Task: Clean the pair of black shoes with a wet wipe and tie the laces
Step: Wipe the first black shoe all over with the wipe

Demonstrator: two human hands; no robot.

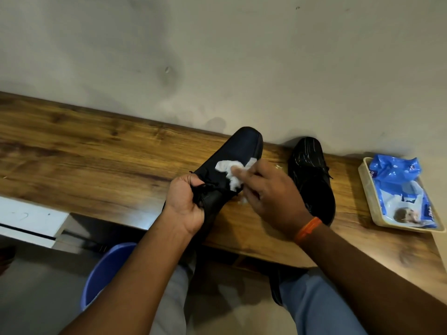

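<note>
Over the wooden bench (101,146), against the wall, I had one black shoe (232,151) lifted off the surface, toe pointing away from me. My left hand (186,204) was clamped around its heel and lace end, fingers curled in among the loose laces (205,187). My right hand (268,194) pressed a crumpled white wet wipe (228,169) onto the upper near the toe, fingers pinching the wad; an orange band (308,229) sat on that wrist. The two hands worked close together, both on the same shoe. Its mate, the second shoe (312,175), lay flat on the bench just to the right, streaked, laces undone. Further right a tray (362,180) held the blue wipe packet (399,187), opened. Risks as I judged them: the wipe looked to be shredding, with small white scraps (278,167) on the bench between the shoes and more below my palm, so harder rubbing would likely leave lint on the dark fabric. My left grip bunched the laces, which could tangle or knot them before tying. The lifted shoe hung partly beyond the bench edge; a slip of that hand would drop it toward the blue bucket (108,267) below. My right forearm passed close to the second shoe and could nudge it.
</note>
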